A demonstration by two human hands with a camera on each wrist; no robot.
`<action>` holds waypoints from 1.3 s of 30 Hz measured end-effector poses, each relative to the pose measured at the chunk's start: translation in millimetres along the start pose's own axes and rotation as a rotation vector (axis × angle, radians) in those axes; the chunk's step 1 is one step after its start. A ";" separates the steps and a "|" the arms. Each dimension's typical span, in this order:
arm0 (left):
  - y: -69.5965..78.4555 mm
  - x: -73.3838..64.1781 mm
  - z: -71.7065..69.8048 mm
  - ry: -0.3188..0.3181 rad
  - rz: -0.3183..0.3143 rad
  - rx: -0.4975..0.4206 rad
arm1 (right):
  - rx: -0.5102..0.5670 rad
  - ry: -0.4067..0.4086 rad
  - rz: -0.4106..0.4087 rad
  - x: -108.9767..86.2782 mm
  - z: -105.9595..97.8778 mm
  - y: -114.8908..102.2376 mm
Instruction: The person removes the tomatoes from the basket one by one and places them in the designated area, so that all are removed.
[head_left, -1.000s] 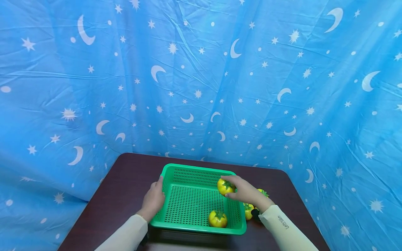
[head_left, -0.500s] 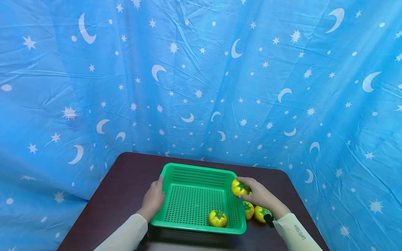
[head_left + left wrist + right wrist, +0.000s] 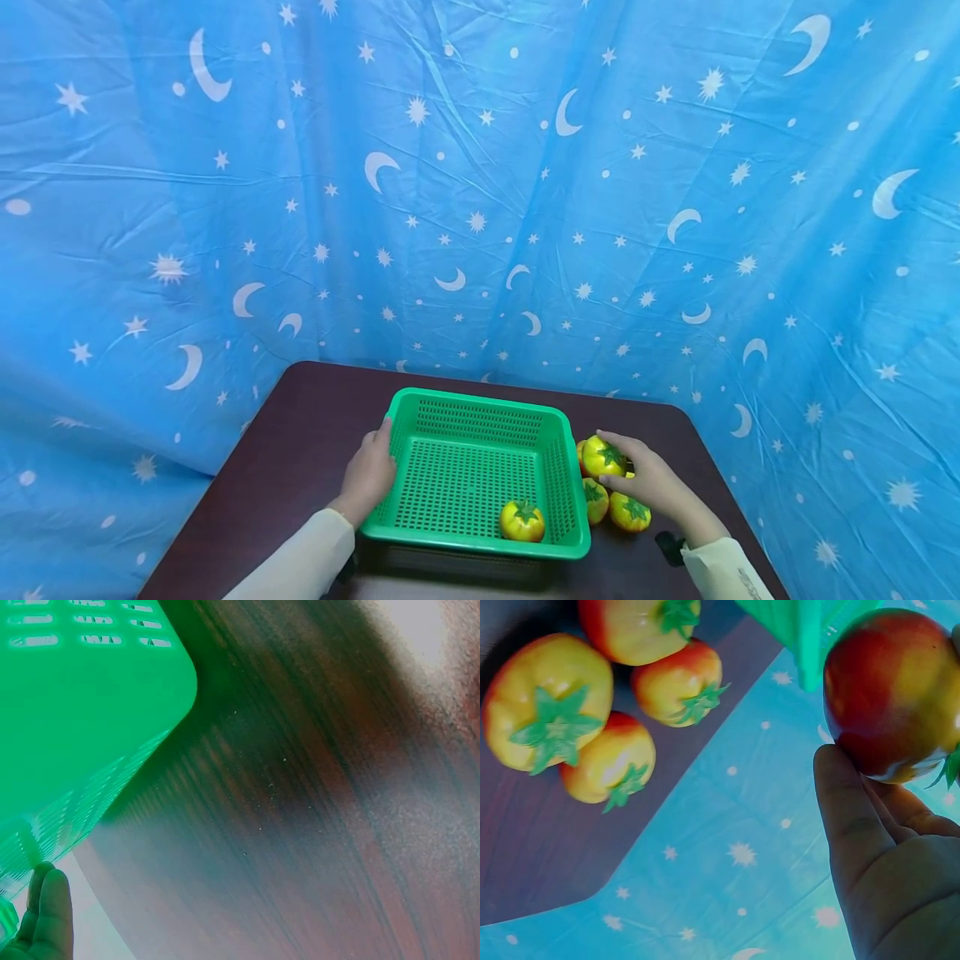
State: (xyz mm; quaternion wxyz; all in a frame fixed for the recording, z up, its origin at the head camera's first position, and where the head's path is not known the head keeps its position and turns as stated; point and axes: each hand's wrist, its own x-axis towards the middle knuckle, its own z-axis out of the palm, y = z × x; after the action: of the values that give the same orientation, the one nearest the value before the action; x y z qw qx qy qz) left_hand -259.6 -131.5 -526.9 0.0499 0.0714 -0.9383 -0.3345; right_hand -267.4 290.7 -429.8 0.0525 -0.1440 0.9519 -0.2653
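A green plastic basket (image 3: pixel 480 546) stands on the dark table, and my left hand (image 3: pixel 367 475) grips its left rim. In the left wrist view, straight fingers (image 3: pixel 52 907) of that hand lie against the basket's outer wall (image 3: pixel 97 727). One yellow tomato (image 3: pixel 522 521) with a green star-shaped calyx sits in the basket's near right corner. My right hand (image 3: pixel 656 483) holds another tomato (image 3: pixel 602 456) between thumb and fingers, just right of the basket. The right wrist view shows this held tomato (image 3: pixel 892 694) red and yellow, raised above the others.
Several more tomatoes, such as this one (image 3: pixel 630 512), lie on the table (image 3: pixel 315 417) close against the basket's right side. A blue curtain (image 3: pixel 480 208) with white moons and stars hangs behind and beside the table.
My right hand has carried its tomato rightward, from over the basket, across the right rim, to above the tomatoes outside. My left hand and the basket have stayed put.
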 end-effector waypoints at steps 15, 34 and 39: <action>-0.3 2.2 -0.4 0.005 -0.004 0.011 | -0.003 0.027 0.038 -18.8 8.2 24.3; -0.4 1.7 0.1 -0.003 -0.013 0.007 | 0.024 0.001 0.123 -36.1 34.0 45.5; -0.5 1.6 0.7 -0.005 -0.011 0.012 | 0.014 -0.028 0.065 -38.0 42.3 52.1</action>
State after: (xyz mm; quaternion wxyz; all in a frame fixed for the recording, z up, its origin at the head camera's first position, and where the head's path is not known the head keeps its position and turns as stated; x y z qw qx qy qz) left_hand -261.2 -131.6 -527.7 0.0455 0.0760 -0.9400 -0.3295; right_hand -236.6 324.1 -492.1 0.0754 -0.1164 0.9533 -0.2682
